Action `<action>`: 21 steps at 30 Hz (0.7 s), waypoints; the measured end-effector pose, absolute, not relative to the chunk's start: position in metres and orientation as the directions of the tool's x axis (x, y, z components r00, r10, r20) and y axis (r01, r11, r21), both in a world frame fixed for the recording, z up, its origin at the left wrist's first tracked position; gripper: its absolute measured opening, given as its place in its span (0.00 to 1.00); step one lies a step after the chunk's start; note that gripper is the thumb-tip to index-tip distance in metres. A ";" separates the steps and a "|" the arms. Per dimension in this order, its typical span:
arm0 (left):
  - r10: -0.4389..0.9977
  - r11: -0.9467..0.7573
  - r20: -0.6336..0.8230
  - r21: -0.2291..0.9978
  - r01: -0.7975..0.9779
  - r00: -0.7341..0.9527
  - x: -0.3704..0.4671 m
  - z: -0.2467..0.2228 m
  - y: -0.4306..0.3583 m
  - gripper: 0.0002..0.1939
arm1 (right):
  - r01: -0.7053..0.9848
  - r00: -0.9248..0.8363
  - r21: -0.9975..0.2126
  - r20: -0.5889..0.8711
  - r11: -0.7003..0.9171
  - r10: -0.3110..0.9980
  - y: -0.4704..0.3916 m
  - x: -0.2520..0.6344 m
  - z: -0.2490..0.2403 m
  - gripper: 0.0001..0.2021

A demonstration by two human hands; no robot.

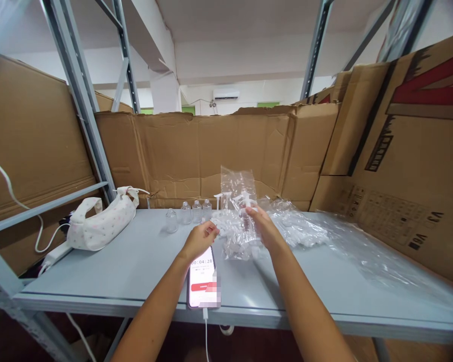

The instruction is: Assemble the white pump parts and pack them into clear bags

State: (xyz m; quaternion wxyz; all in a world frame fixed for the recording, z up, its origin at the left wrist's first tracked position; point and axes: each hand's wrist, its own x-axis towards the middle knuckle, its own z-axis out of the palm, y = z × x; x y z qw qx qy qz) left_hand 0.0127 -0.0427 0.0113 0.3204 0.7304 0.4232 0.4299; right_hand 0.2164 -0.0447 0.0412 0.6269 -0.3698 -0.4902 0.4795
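My right hand is closed on a white pump head, thumb and fingers around its lower part. Around or behind it stands a clear plastic bag; I cannot tell whether the pump head is inside the bag. My left hand is pinched at the bag's left side, beside white plastic parts, and anything in its fingertips is hidden. Left of the bag, another white pump head shows. Several clear bottles stand uncapped further left, with one bottle nearer me.
A phone with a running timer lies below my left hand, its cable hanging over the table edge. A larger bag of white parts lies right. A white fabric pouch sits left. Cardboard walls enclose the grey table.
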 end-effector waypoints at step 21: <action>0.641 -0.764 0.434 0.437 0.474 0.633 0.038 0.001 -0.044 0.07 | -0.338 0.117 -0.924 0.149 0.180 0.982 -0.044 0.214 0.043 0.19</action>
